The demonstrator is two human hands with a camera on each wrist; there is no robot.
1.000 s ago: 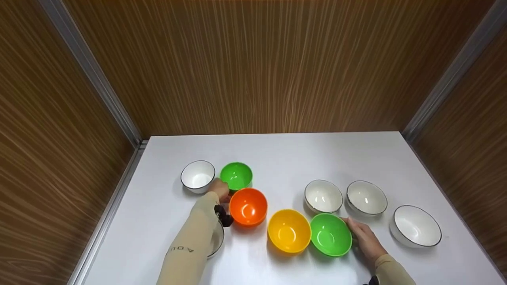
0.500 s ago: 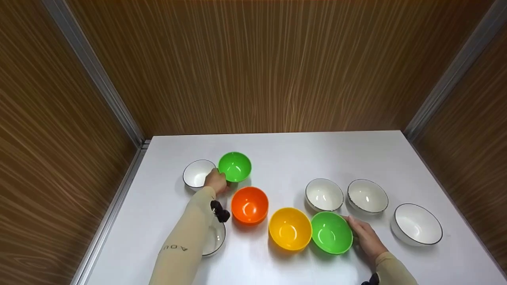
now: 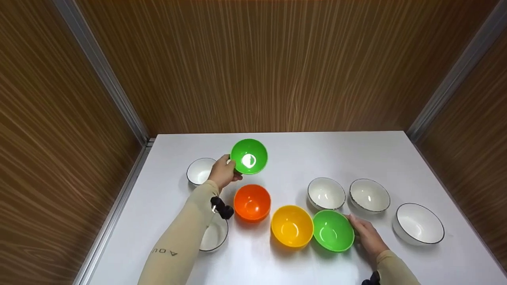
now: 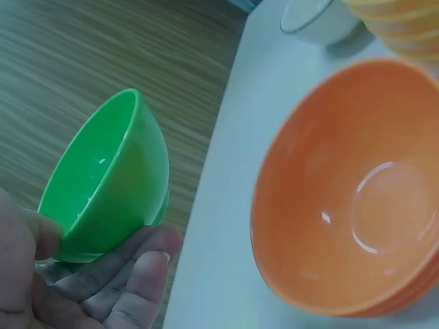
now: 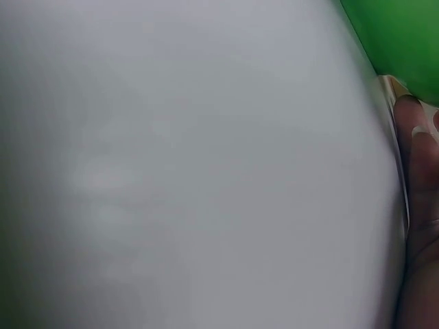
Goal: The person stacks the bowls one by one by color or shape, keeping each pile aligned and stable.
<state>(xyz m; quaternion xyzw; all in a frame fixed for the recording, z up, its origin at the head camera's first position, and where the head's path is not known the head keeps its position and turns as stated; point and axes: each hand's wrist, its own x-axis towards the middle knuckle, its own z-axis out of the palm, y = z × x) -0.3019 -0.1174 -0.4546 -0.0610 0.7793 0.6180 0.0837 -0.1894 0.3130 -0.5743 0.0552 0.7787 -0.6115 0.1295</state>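
In the head view my left hand (image 3: 222, 172) holds a small green bowl (image 3: 249, 156) by its near left side, raised above the far part of the table. The left wrist view shows the thumb at this bowl's (image 4: 113, 181) rim and the fingers under it. Below the hand sits an orange bowl (image 3: 252, 202), which looks stacked in the left wrist view. My right hand (image 3: 368, 237) rests against the right side of a larger green bowl (image 3: 334, 230), fingers extended beside it. A yellow bowl (image 3: 292, 226) touches that green bowl; layered yellow rims (image 4: 408, 27) appear in the left wrist view.
White dark-rimmed bowls stand around: one at the far left (image 3: 200, 171), one partly under the left forearm (image 3: 216, 234), and three at the right, including the rightmost white bowl (image 3: 419, 224). Wood-grain panels (image 3: 277, 71) enclose the white table (image 3: 301, 154).
My left hand has lifted the small green bowl off its place behind the orange bowl, moving it up, away and then rightward. The right hand stays against the larger green bowl.
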